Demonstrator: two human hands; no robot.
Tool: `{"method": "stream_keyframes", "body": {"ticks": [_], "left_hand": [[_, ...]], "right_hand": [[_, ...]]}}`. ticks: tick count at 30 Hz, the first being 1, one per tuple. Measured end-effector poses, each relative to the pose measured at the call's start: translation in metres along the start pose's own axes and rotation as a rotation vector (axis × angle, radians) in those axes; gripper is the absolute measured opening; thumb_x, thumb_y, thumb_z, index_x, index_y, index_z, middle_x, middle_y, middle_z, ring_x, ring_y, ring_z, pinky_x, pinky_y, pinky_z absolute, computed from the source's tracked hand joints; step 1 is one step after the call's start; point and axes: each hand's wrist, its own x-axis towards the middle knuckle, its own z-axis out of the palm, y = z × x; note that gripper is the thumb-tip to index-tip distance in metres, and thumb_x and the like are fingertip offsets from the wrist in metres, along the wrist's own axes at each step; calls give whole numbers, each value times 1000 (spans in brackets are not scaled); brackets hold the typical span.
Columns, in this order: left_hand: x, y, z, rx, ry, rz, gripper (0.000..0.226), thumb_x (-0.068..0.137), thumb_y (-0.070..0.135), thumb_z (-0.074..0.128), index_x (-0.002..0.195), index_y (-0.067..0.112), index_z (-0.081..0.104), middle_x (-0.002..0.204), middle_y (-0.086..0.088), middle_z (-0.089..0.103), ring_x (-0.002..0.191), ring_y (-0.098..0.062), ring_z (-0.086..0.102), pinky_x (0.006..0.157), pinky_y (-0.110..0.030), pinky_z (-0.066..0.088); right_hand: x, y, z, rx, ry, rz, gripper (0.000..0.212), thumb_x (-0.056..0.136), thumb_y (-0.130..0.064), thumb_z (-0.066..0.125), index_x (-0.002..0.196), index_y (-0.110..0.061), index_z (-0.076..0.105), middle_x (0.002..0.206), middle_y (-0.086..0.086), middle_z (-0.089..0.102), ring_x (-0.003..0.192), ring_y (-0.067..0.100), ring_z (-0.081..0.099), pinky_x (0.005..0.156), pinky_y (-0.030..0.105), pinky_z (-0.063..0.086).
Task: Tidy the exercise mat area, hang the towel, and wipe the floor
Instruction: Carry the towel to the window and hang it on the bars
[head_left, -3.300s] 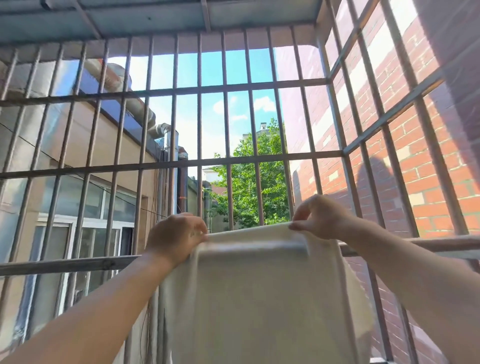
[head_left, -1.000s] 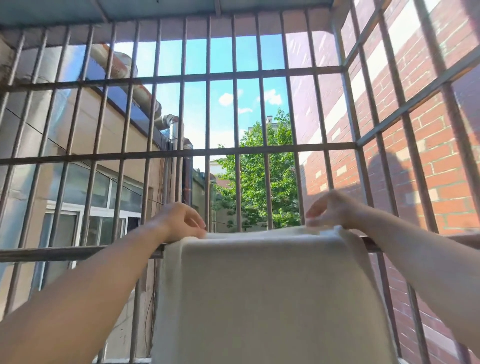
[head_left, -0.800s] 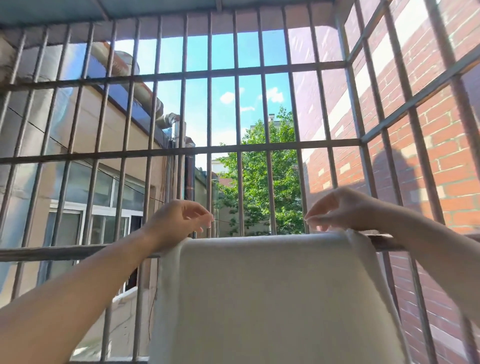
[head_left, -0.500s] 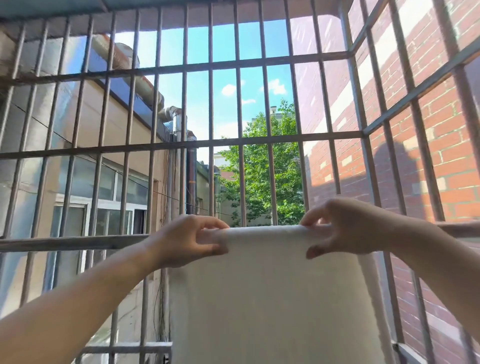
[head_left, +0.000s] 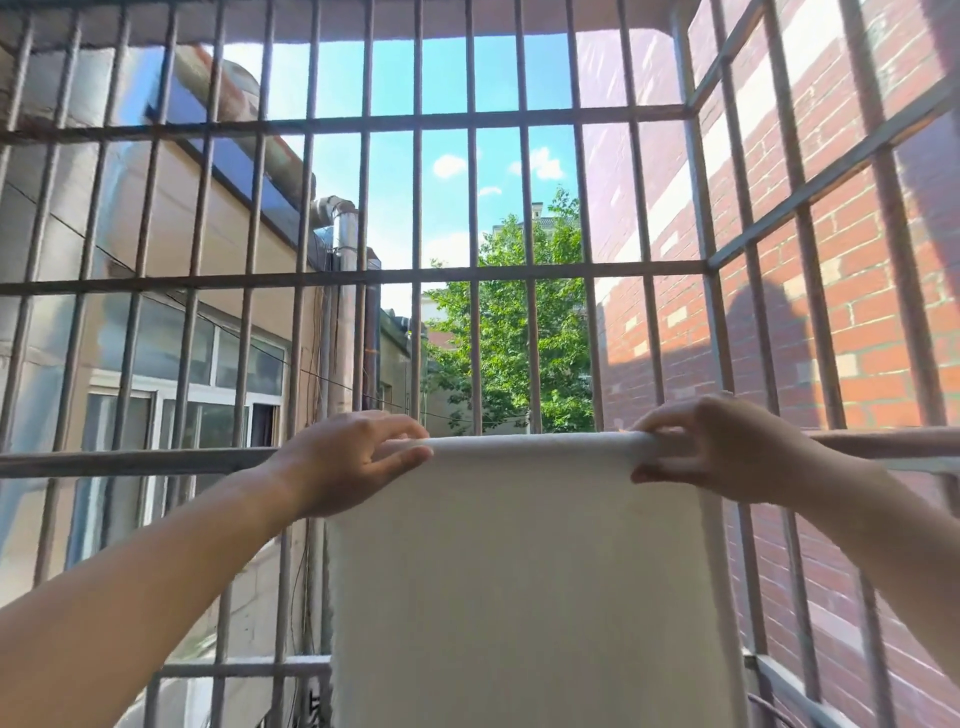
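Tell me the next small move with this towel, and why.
Probably let go with both hands. The towel already drapes over the horizontal rail and hangs flat, while the left hand and right hand pinch its top fold at either end; nothing more looks needed here.

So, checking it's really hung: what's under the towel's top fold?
The grille's horizontal bar runs in under the towel from the left and comes out on the right; the stretch beneath the fold is covered. The left hand and right hand grip the fold's ends.
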Motion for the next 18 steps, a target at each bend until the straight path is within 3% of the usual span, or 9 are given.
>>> {"method": "stream_keyframes", "body": {"ticks": [3, 6, 7, 10, 14, 18], "left_hand": [[-7, 19, -2, 45, -17, -27, 54, 83, 69, 32, 125, 38, 47, 126, 11, 52, 108, -7, 51, 88, -33, 47], [-17, 30, 0, 100, -14, -68, 55, 86, 64, 37, 134, 37, 37, 135, 10, 45, 119, -10, 46, 95, -35, 45], [-22, 32, 2, 93, 2, -72, 56, 86, 64, 38, 134, 37, 37, 136, 10, 44, 121, -10, 45, 97, -35, 44], [-40, 38, 6, 35, 52, -80, 60, 82, 68, 37, 134, 39, 39, 139, 12, 40, 129, -11, 38, 103, -36, 39], [-76, 50, 19, -109, 82, -109, 52, 86, 60, 44, 134, 39, 40, 144, 13, 36, 132, -8, 34, 104, -29, 32], [-122, 57, 44, -168, 14, -130, 56, 84, 68, 36, 134, 43, 37, 143, 15, 36, 130, -8, 38, 104, -32, 36]], "right_hand": [[-4, -22, 2, -14, 127, -66, 48, 74, -47, 70, 115, -22, 65, 116, -4, 66, 101, 16, 64, 88, 30, 49], [-13, -46, 6, 73, 201, -113, 41, 75, -42, 71, 113, -25, 66, 113, -6, 67, 96, 14, 65, 86, 35, 52], [-17, -53, 9, 84, 192, -125, 40, 75, -44, 71, 111, -29, 66, 110, -9, 68, 93, 10, 64, 85, 32, 51], [-29, -71, 19, 95, 134, -147, 38, 74, -48, 71, 110, -35, 65, 101, -19, 67, 86, -3, 59, 80, 2, 33], [-49, -88, 34, 173, 36, -167, 37, 74, -44, 72, 109, -32, 67, 98, -18, 67, 81, -2, 56, 76, 16, 44], [-71, -100, 51, 196, -2, -157, 37, 76, -44, 71, 111, -31, 67, 100, -16, 68, 82, -1, 57, 79, 20, 48]]}}
